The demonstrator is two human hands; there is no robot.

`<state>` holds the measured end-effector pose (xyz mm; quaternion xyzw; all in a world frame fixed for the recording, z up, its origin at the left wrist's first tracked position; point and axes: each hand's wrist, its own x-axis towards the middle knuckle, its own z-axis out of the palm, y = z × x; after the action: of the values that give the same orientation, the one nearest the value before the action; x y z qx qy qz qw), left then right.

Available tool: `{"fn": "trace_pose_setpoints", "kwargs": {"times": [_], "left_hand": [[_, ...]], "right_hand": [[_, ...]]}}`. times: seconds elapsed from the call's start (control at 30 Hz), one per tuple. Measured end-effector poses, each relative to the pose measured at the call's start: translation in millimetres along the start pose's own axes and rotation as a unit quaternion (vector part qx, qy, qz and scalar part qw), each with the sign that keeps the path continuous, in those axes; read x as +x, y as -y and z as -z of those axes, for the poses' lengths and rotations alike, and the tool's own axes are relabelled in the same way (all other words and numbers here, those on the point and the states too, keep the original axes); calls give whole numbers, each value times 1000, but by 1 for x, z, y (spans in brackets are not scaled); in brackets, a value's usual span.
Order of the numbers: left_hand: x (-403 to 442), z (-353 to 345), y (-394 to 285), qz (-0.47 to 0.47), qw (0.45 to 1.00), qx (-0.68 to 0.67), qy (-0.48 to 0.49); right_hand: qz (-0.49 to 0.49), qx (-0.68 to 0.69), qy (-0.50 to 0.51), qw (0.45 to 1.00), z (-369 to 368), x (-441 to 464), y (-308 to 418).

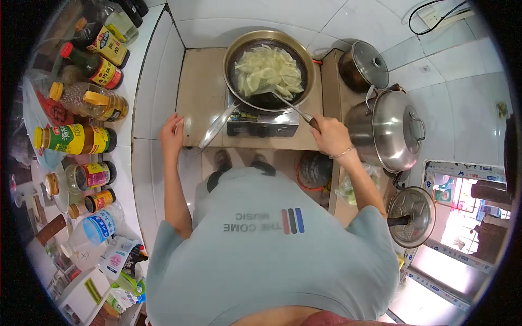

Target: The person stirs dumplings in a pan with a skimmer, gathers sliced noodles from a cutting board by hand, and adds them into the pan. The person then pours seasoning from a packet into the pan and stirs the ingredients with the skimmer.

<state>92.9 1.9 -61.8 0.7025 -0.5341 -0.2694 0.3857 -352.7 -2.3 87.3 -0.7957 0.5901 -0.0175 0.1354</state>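
Observation:
My right hand (331, 136) is wrapped round the dark handle end of a metal spatula (292, 106). The spatula's blade reaches into the near side of a wok (228, 68), among pale green-white vegetable slices (263, 65) whose exact kind I cannot tell. The wok sits on a portable gas stove (263, 126), its silver handle (218, 127) pointing toward me and to the left. My left hand (172, 133) hovers by the left front edge of the counter (204, 81), fingers loosely bent and holding nothing, apart from the wok handle.
A covered pot (363, 66) and a large lidded steel pot (383, 130) stand at right. Nearer is a glass lid (411, 216). On the left ledge are several sauce bottles, including a yellow-capped one (76, 139), and a clear water bottle (93, 229). A tiled wall (255, 16) closes the back.

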Motion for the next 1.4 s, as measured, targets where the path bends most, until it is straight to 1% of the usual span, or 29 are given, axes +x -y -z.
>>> {"fn": "trace_pose_setpoints", "kwargs": {"times": [0.07,0.13,0.2,0.27,0.33,0.4,0.47,0.63,0.73,0.87,0.93,1.07,1.23,1.27,1.3,1.33,1.4], "left_hand": [[0,3,7,7,1000,-16,2],[1,5,7,18,1000,-19,4],[0,8,9,31,999,-22,7],[-1,9,13,15,1000,-14,4],[-2,12,16,16,1000,-14,0],[-3,12,18,18,1000,-14,-3],[-6,12,19,13,999,-16,-30],[-10,13,31,20,999,-25,-29],[-13,13,29,27,999,-17,-32],[-17,12,24,27,999,-15,-31],[-17,11,26,30,999,-22,-30],[-19,9,24,28,999,-14,-26],[-21,11,17,42,999,2,-12],[-21,11,17,43,999,8,-6],[-22,11,21,44,999,7,-5],[-22,10,24,47,999,-10,-6],[-24,10,26,51,998,-27,-7]], "right_hand": [[-49,-11,-2,999,-20,7,6],[-47,-10,-5,999,-39,17,7],[-80,1,-13,997,-53,28,11],[-79,11,-30,996,-68,42,9],[-22,26,-133,991,-76,54,6],[-24,41,-143,989,-79,65,5],[-26,55,-153,986,-80,75,5],[-56,66,-142,986,-73,95,2],[-45,67,-156,985,-66,104,0],[-57,18,-112,992,-45,101,1],[-70,-23,-57,996,-30,95,4],[-44,-50,-44,997,-13,81,-3],[-31,-116,8,993,11,69,-3],[-32,-116,8,993,14,66,-4],[-10,-126,7,992,17,63,-7],[11,-136,4,991,20,61,-9],[23,-139,-5,990,23,56,-15]]}}
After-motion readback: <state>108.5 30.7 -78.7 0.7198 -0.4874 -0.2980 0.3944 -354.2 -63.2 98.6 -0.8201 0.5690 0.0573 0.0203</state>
